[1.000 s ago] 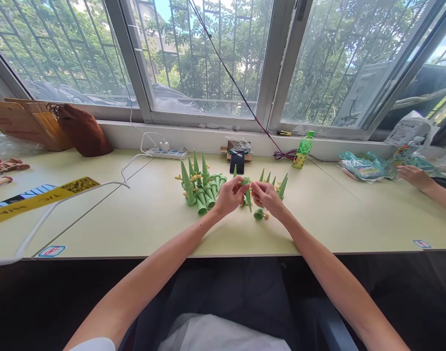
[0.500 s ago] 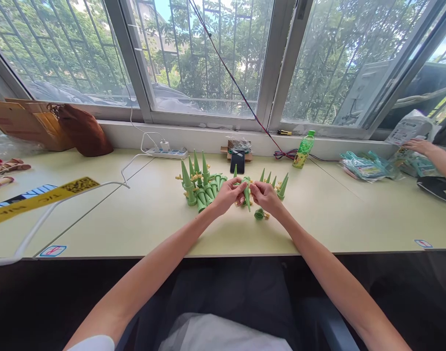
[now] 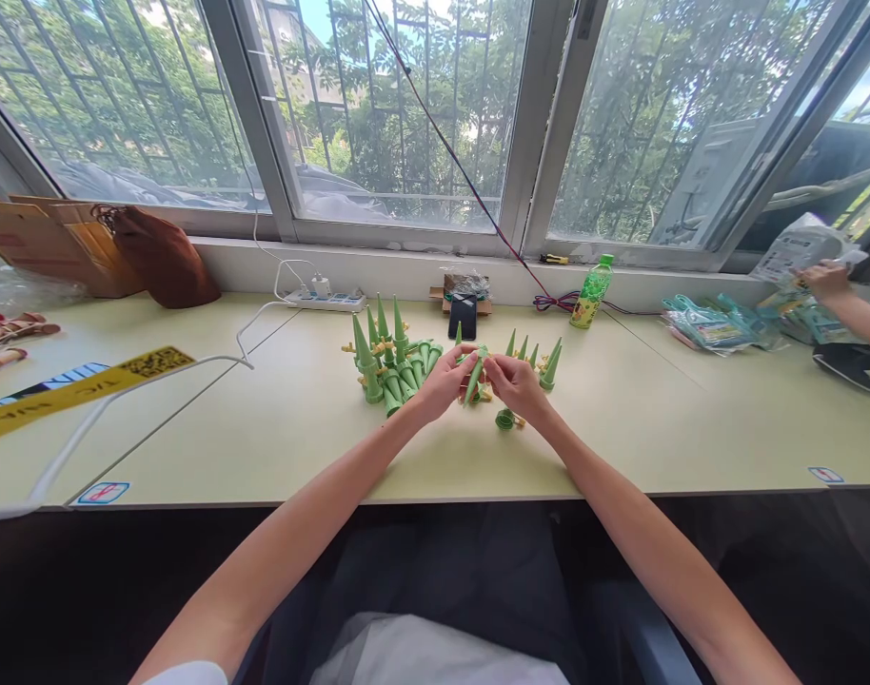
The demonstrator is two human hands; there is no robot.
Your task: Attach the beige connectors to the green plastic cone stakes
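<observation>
Between my two hands, above the table, is a green plastic spike [image 3: 473,381], its pointed end aimed down toward me. My left hand [image 3: 445,381] is closed around its upper part. My right hand [image 3: 517,385] pinches at the same end from the right; its fingertips partly hide what they grip. To the left stand and lie several green spikes [image 3: 388,357] with yellow valve-like pieces. A smaller group of green spikes [image 3: 549,364] stands just beyond my right hand. A short green cap-like piece [image 3: 505,419] with a yellow part lies below my right hand.
A black phone [image 3: 463,316] leans at a small box at the back. Further right stands a green drink bottle [image 3: 593,293]. A white power strip [image 3: 327,299] lies by the windowsill. Another person's hand [image 3: 826,280] touches plastic packaging at far right. A brown bag [image 3: 160,257] stands at left.
The green spike in my hands has tilted, its tip swinging toward the left. The other person's hand at far right has moved slightly to the right.
</observation>
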